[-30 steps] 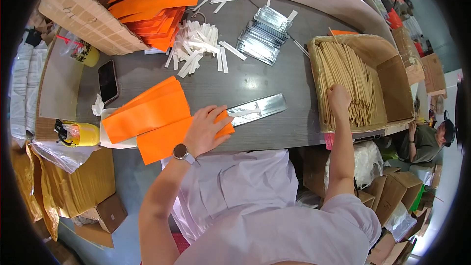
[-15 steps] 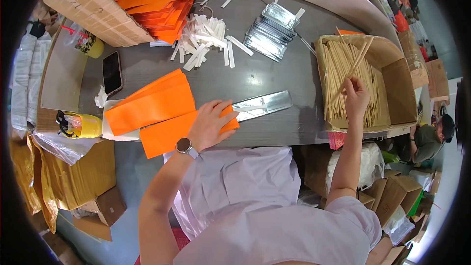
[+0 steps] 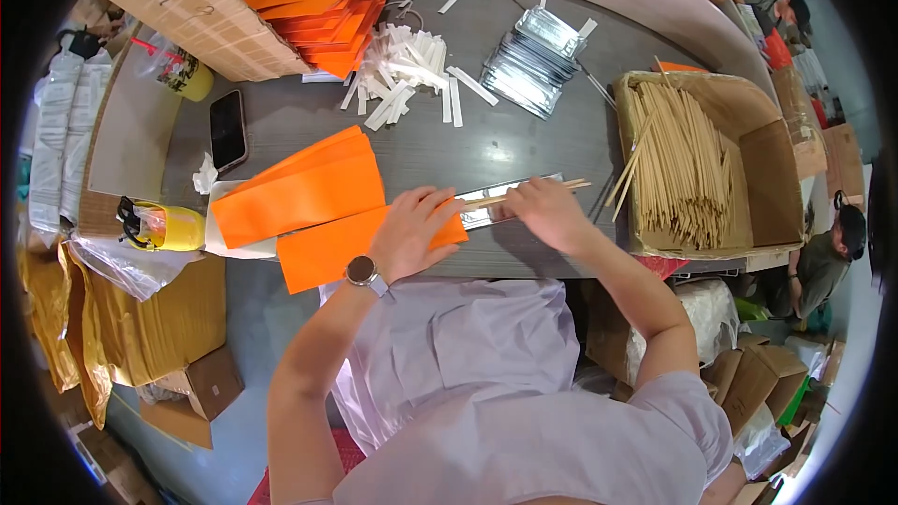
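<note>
My left hand [image 3: 404, 232] lies with fingers stretched over the right end of an orange paper sleeve [image 3: 323, 257]. A shiny silver packet [image 3: 478, 215] lies flat at that end, partly hidden by both hands. Closed on a few wooden chopsticks [image 3: 572, 184], my right hand [image 3: 547, 212] holds them lengthwise over the packet. Their left tips reach the sleeve's edge by my left fingertips; whether they go inside cannot be seen. More orange sleeves [image 3: 304, 178] lie fanned just beyond, on a white piece [image 3: 229, 245].
A cardboard box [image 3: 795, 154] of wooden chopsticks [image 3: 678, 154] stands at right. Behind are stacked silver packets [image 3: 531, 64], white paper strips [image 3: 402, 70] and upright orange sheets [image 3: 327, 5]. At left are a phone [image 3: 228, 129] and yellow container [image 3: 178, 226]. A person [image 3: 828, 257] is far right.
My right hand has brought the chopsticks left from the box, down over the silver packet beside my left hand. My left hand has stayed on the orange sleeve.
</note>
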`<state>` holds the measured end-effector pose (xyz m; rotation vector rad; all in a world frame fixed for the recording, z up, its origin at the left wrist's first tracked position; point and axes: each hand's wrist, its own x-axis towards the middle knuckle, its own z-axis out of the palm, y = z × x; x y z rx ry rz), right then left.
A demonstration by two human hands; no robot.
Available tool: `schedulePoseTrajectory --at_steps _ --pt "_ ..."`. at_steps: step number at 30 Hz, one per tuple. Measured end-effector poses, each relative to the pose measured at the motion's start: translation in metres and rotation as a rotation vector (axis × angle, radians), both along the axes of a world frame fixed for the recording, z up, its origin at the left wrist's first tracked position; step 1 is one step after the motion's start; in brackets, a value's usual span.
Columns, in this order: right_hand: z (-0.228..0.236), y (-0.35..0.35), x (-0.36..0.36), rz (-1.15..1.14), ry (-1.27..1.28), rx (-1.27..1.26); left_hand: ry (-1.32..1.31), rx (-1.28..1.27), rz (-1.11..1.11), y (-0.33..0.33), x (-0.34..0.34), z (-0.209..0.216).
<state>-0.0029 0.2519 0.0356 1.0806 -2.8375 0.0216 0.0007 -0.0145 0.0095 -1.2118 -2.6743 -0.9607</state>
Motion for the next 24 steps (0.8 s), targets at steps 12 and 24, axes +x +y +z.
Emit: schedulePoseTrajectory --at_steps 12,24 --pt "-0.008 0.0 -0.004 -0.038 -0.055 -0.164 0.042 0.059 0.021 0.001 0.003 -0.001" --pt "-0.02 -0.066 0.014 -0.033 -0.079 -0.304 0.079 0.051 0.038 0.002 0.001 -0.001"
